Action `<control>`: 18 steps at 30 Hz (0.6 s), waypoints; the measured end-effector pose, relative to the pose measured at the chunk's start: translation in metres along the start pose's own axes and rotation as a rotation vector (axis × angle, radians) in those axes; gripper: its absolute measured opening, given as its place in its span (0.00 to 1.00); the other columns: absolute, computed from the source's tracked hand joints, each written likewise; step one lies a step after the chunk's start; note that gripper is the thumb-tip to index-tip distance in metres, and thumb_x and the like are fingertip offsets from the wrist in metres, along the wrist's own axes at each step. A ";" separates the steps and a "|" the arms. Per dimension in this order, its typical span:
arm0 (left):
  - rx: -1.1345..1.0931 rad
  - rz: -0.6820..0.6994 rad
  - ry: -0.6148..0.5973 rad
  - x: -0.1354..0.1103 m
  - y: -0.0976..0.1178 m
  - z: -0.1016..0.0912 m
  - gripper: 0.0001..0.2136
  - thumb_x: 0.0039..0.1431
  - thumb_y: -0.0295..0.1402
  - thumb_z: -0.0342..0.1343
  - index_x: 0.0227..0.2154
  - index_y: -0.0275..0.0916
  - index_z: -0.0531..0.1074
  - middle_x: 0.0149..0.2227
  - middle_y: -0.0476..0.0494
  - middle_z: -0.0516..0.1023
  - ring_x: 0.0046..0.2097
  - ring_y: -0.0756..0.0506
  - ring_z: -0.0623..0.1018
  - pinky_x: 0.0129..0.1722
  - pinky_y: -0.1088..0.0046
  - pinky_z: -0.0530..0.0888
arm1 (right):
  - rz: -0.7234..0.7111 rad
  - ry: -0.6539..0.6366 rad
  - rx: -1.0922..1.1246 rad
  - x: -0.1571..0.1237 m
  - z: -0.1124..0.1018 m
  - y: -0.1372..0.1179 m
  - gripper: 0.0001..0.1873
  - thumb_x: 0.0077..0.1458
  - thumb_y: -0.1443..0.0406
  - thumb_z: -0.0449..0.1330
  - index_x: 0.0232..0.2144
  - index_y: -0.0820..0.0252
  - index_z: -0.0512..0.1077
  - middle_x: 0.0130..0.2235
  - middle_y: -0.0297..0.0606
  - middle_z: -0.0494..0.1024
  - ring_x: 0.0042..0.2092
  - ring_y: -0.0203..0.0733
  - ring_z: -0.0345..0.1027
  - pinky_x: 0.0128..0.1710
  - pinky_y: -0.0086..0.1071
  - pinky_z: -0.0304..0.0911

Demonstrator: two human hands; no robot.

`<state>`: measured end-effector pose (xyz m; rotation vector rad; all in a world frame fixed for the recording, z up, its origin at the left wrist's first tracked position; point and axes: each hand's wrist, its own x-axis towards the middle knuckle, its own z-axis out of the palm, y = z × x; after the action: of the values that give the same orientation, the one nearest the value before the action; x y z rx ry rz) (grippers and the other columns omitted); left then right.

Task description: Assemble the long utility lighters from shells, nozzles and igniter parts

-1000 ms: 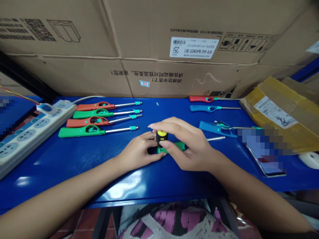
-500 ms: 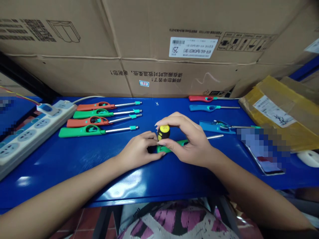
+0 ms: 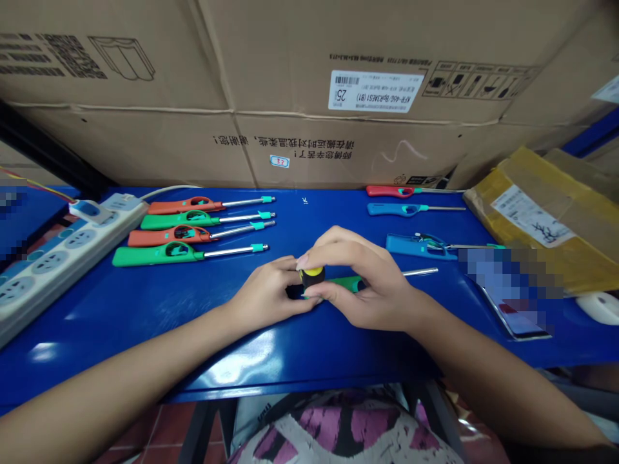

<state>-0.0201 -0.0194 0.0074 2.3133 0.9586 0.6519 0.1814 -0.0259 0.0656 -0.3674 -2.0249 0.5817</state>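
Note:
A green long-nosed lighter [image 3: 349, 282] lies on the blue table [image 3: 145, 303] in front of me, its metal tube pointing right. My left hand [image 3: 268, 293] pinches the lighter's handle end against the table. My right hand [image 3: 362, 280] grips a short black screwdriver with a yellow cap [image 3: 312, 276], held upright over that same end. The screwdriver's tip is hidden between my fingers.
Several orange and green lighters [image 3: 193, 235] lie in a row at the left, beside a white power strip [image 3: 53, 258]. A red lighter [image 3: 401, 191], a blue one [image 3: 406, 209] and an opened blue one [image 3: 420, 245] lie at the right. Cardboard boxes [image 3: 309, 90] wall the back; a yellow parcel [image 3: 546, 212] sits far right.
My right hand rose slightly with the screwdriver half a second ago and has come back down, its fingers shifting around the handle. My left hand has stayed on the lighter.

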 end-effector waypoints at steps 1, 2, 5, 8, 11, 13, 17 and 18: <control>0.000 0.002 -0.001 0.000 0.000 0.000 0.05 0.58 0.34 0.63 0.34 0.38 0.76 0.39 0.42 0.79 0.42 0.42 0.78 0.40 0.66 0.76 | -0.010 -0.001 -0.013 0.000 0.001 0.000 0.14 0.61 0.71 0.63 0.49 0.60 0.71 0.43 0.39 0.78 0.44 0.37 0.71 0.45 0.34 0.71; 0.005 0.000 -0.001 0.000 0.001 0.000 0.05 0.58 0.34 0.62 0.34 0.38 0.76 0.39 0.42 0.79 0.42 0.42 0.78 0.39 0.66 0.76 | -0.015 -0.001 -0.026 0.000 0.001 0.000 0.14 0.61 0.72 0.63 0.49 0.60 0.71 0.43 0.39 0.78 0.44 0.37 0.70 0.45 0.33 0.71; 0.029 -0.007 0.006 -0.001 0.002 -0.001 0.05 0.58 0.34 0.63 0.35 0.39 0.77 0.41 0.42 0.80 0.44 0.42 0.79 0.40 0.67 0.76 | -0.019 0.004 -0.071 0.000 0.001 -0.002 0.14 0.62 0.71 0.62 0.51 0.60 0.71 0.44 0.40 0.78 0.45 0.37 0.71 0.46 0.34 0.71; 0.085 0.017 0.008 -0.001 0.003 -0.004 0.06 0.57 0.35 0.64 0.35 0.40 0.79 0.39 0.44 0.80 0.43 0.42 0.79 0.41 0.67 0.75 | -0.016 0.032 -0.095 0.001 -0.005 -0.005 0.15 0.63 0.69 0.62 0.51 0.57 0.71 0.45 0.39 0.79 0.46 0.40 0.73 0.48 0.36 0.72; 0.146 0.040 -0.024 0.000 0.003 -0.010 0.09 0.57 0.37 0.64 0.39 0.41 0.81 0.35 0.46 0.79 0.40 0.43 0.78 0.39 0.68 0.75 | 0.023 0.212 -0.101 0.005 -0.018 -0.011 0.15 0.62 0.66 0.62 0.51 0.52 0.71 0.45 0.38 0.78 0.46 0.43 0.74 0.47 0.40 0.75; 0.179 0.036 -0.072 0.001 0.004 -0.017 0.10 0.57 0.38 0.64 0.40 0.41 0.81 0.35 0.46 0.80 0.40 0.43 0.77 0.39 0.68 0.74 | 0.096 0.357 -0.142 0.008 -0.030 -0.013 0.14 0.63 0.62 0.62 0.51 0.49 0.70 0.48 0.39 0.76 0.47 0.46 0.75 0.45 0.42 0.76; 0.303 0.037 -0.194 0.001 0.010 -0.031 0.15 0.55 0.38 0.63 0.45 0.41 0.79 0.40 0.47 0.80 0.43 0.41 0.77 0.46 0.63 0.74 | 0.224 0.490 -0.145 0.001 -0.052 0.001 0.11 0.61 0.62 0.64 0.45 0.49 0.70 0.43 0.38 0.75 0.43 0.44 0.75 0.34 0.35 0.77; 0.339 0.038 -0.220 0.001 0.011 -0.034 0.18 0.54 0.37 0.63 0.48 0.41 0.78 0.42 0.46 0.80 0.44 0.40 0.77 0.49 0.60 0.74 | 0.260 0.501 -0.134 -0.003 -0.056 0.008 0.11 0.60 0.62 0.65 0.45 0.49 0.69 0.42 0.37 0.75 0.40 0.42 0.75 0.30 0.32 0.76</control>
<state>-0.0350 -0.0156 0.0395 2.6363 0.9830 0.2536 0.2316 -0.0065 0.0824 -0.7832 -1.5446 0.4544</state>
